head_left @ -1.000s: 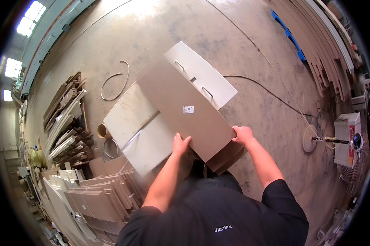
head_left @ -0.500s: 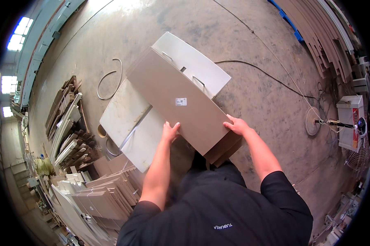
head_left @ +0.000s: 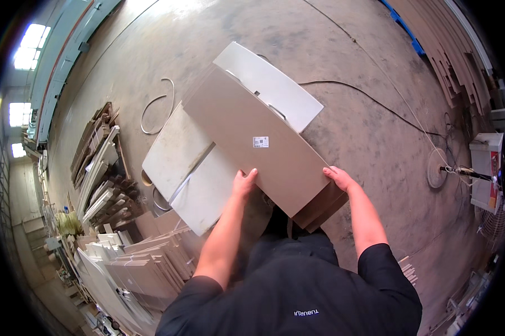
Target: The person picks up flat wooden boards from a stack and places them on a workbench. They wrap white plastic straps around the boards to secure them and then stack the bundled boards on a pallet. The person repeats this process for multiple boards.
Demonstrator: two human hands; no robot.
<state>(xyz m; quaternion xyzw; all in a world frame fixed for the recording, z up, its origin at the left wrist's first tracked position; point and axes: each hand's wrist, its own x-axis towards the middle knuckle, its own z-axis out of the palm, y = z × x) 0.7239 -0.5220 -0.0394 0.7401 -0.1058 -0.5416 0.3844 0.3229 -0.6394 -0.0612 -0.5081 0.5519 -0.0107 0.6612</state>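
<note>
A long flat brown panel lies slantwise in front of me, with a small white label on its upper face. My left hand grips its left edge near the close end, thumb on top and the other fingers hidden below. On the opposite edge my right hand holds it the same way, thumb on the face. More brown panels show beneath its near right corner. The panel's far part overlaps a white tabletop with metal handles; whether it rests there I cannot tell.
To the left stands a white surface split by a gap. Scrap boards and stacked brown panels lie farther left. A dark cable crosses the concrete floor. A floor fan and white box stand right; long boards lie far right.
The view has shifted slightly, so the whole scene sits a little farther right. Both hands keep their hold on the panel's edges, and the panel's position against the white tabletop barely differs.
</note>
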